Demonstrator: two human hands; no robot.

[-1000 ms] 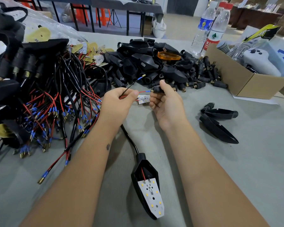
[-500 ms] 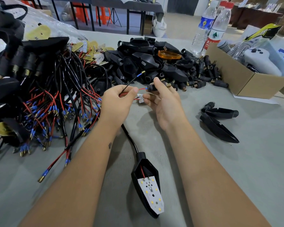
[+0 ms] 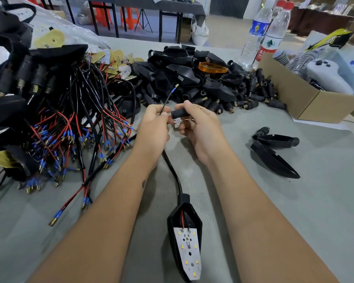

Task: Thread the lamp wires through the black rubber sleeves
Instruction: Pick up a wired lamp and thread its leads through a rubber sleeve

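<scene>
My left hand point(image 3: 152, 127) pinches the lamp's thin wires; a black wire point(image 3: 169, 97) with a blue-and-brass tip sticks up and away from it. My right hand point(image 3: 198, 127) grips a black rubber sleeve point(image 3: 179, 113) between thumb and fingers, its open end facing the left hand. A short piece of red wire point(image 3: 169, 117) shows between the two hands at the sleeve's mouth. A small white LED board point(image 3: 177, 121) hangs just under the sleeve. The black cable point(image 3: 173, 170) runs toward me to a black lamp housing point(image 3: 184, 235) with a white LED board lying on the table.
A tangle of red and black wires point(image 3: 70, 131) with blue tips fills the left. Black housings and sleeves point(image 3: 192, 78) are piled behind the hands. Two black housing shells point(image 3: 274, 152) lie at right, a cardboard box point(image 3: 307, 99) and two water bottles point(image 3: 264, 33) beyond.
The right hand has drawn the black sleeve closer to the left hand's fingers. The red wire's tip, visible before, is now hidden at the sleeve's mouth.
</scene>
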